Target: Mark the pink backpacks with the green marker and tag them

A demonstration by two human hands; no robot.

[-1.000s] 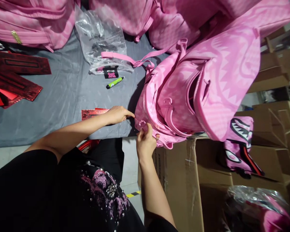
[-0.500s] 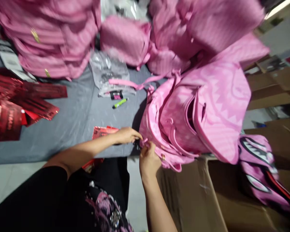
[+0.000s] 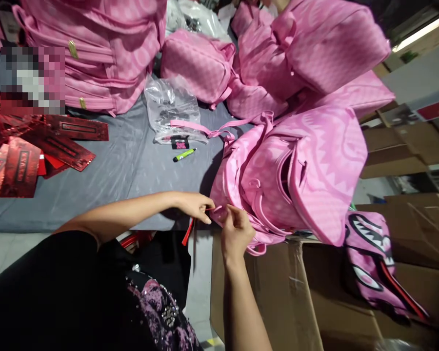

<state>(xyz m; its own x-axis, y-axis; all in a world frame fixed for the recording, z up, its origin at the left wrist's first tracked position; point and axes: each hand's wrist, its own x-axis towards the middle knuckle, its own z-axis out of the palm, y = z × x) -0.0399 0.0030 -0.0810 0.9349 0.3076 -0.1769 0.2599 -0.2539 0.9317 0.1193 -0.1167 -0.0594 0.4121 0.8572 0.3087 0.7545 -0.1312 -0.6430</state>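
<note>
- Glossy red-and-black rectangular cards (image 3: 21,168), nine o'clock.
- Left hand (image 3: 194,202), near seven o'clock, pinching a thin red cord (image 3: 210,209).
- Right hand (image 3: 237,234), five o'clock, fingertips pressed together; cannot tell on what.
- Pink patterned soft-fabric backpack (image 3: 267,165), three o'clock.

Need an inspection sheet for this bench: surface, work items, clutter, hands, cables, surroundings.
Surface: grey table covering, wrinkled.
Work items: open pink backpack at the table edge; red strip hanging below the left hand.
Clutter: red tags piled at left; clear plastic bag; green marker.
Hands: left, red string at its fingers; right hand at the backpack, fingers bent. Grips unclear.
Cables: nothing seen.
Surroundings: more pink bags behind; cardboard boxes at right.
</note>
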